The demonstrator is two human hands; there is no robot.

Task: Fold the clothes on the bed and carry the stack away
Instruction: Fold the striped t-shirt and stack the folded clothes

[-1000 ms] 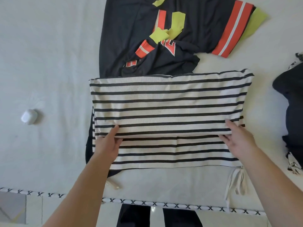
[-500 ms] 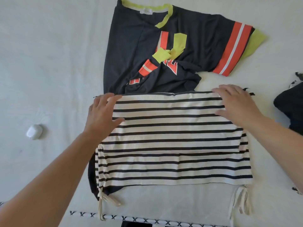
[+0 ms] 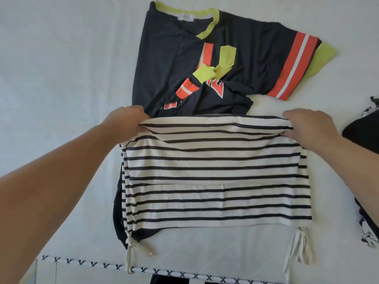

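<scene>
Bare bed (image 3: 61, 68) left; jersey (image 3: 164, 58) ahead, dark clothes (image 3: 363, 130) right.

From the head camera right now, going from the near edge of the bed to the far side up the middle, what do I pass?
Cross-stitched bed edge → drawstrings → striped top, its far edge pinched by left hand and right hand → dark jersey.

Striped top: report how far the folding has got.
Done: the striped top already lies as a flat folded band. In hand: left hand and right hand each pinch its far edge. Left: the navy jersey is crumpled, and nothing is stacked or carried.
</scene>
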